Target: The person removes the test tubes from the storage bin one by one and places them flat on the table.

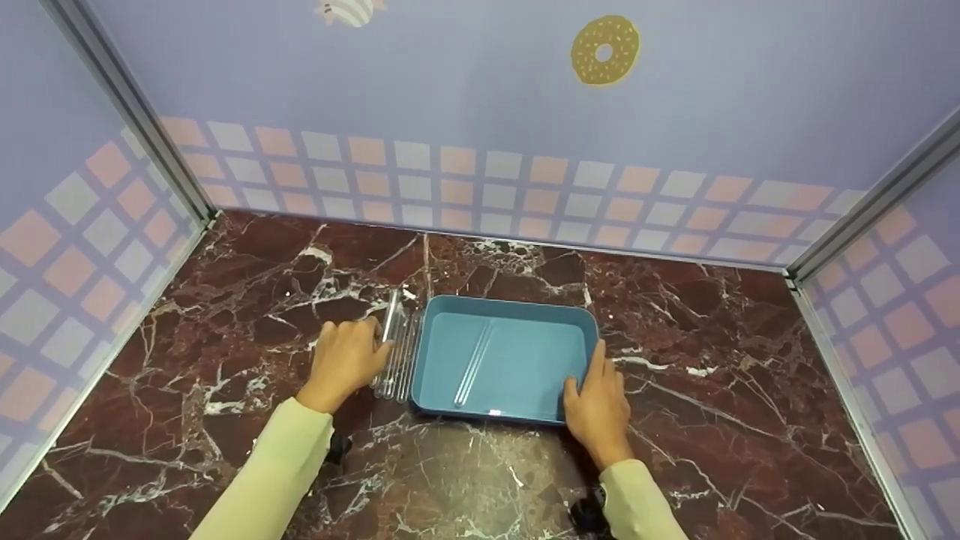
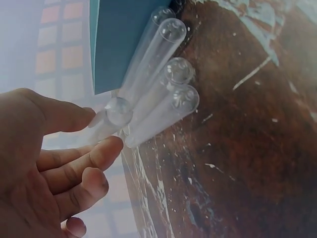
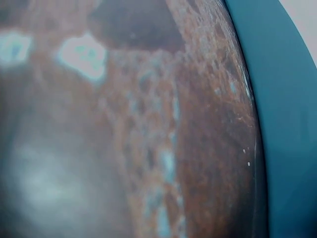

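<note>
A clear test tube point(image 1: 391, 319) is pinched between the thumb and fingers of my left hand point(image 1: 346, 361), its rounded end point(image 2: 119, 112) showing at the fingertips in the left wrist view. Beside that hand, several more clear tubes point(image 2: 184, 101) lie roughly side by side on the marble-patterned surface, along the left side of a blue tray point(image 1: 525, 367). Inside the tray, one clear tube point(image 1: 474, 364) lies slanted. My right hand point(image 1: 600, 405) holds the tray's right edge near the front corner, thumb at the rim and fingers along the outer wall; the right wrist view shows no fingers.
Dark red marble-patterned surface point(image 1: 720, 420) surrounds the tray. A lilac back wall point(image 1: 465, 97) with pink and white squares stands behind, and similar side panels point(image 1: 90, 247) close off the left and right. Black wrist devices point(image 1: 589, 516) sit below the sleeves.
</note>
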### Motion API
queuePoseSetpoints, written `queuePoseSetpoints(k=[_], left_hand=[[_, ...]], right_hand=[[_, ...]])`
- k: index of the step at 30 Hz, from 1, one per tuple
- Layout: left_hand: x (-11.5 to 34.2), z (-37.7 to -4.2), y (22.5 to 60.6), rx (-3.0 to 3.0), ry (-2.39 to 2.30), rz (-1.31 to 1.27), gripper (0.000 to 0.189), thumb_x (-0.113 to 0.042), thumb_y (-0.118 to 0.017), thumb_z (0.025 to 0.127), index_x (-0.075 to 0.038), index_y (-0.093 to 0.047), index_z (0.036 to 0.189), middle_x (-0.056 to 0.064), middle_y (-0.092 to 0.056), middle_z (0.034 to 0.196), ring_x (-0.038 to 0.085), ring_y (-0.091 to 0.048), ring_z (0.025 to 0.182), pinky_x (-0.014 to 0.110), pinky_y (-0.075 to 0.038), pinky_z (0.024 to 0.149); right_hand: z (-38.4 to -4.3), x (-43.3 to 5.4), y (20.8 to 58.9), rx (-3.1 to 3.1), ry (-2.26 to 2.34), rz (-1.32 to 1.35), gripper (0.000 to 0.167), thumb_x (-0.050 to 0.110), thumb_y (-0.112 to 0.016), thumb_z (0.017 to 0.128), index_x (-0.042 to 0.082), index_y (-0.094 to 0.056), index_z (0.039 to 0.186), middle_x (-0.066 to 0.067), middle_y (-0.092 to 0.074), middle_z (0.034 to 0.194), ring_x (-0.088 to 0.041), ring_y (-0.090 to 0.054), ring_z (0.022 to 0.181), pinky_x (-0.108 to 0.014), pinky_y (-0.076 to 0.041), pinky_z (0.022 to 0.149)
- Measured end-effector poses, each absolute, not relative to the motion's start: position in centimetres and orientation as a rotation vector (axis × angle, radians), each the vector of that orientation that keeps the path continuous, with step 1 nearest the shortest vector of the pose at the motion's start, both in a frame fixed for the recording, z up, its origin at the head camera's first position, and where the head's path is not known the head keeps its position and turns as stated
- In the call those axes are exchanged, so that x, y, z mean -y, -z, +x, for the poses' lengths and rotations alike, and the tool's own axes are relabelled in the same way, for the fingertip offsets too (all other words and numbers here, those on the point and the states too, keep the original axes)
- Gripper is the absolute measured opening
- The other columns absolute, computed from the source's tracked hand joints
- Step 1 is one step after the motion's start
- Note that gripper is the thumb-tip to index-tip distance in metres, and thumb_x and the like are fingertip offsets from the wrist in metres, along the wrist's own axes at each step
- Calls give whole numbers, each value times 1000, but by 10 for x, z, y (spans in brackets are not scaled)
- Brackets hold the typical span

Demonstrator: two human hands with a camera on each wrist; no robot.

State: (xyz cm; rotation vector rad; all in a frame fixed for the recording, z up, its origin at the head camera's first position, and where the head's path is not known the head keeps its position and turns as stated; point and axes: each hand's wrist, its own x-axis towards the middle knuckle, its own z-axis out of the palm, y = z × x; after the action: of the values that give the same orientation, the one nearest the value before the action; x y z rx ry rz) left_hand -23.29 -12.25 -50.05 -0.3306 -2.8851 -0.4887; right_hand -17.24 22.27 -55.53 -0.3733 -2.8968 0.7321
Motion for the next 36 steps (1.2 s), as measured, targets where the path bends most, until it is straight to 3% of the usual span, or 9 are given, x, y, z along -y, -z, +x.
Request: queuePoseSetpoints(k=[19,36], left_hand=[[130,-238,516,2924,455,-256,22,-24,-71,82,-3,-64,79,20,-71,79,41,-65,76,52,-42,75],[135,-241,520,3035,452,-194,27,-32,-68,85,-5,-64,85,20,-70,87,42,-64,83,49,-41,76]], right_hand=[[-172,-225,554,2917,-703,-349,80,26,-54,90,5,-10,154,-20,-42,143,-38,-44,124,-54,-46,87],[-173,-223,555,2917,-729,-366,81,27,-56,90,5,-10,154,-21,-40,146,-39,-42,129,-57,-44,91]])
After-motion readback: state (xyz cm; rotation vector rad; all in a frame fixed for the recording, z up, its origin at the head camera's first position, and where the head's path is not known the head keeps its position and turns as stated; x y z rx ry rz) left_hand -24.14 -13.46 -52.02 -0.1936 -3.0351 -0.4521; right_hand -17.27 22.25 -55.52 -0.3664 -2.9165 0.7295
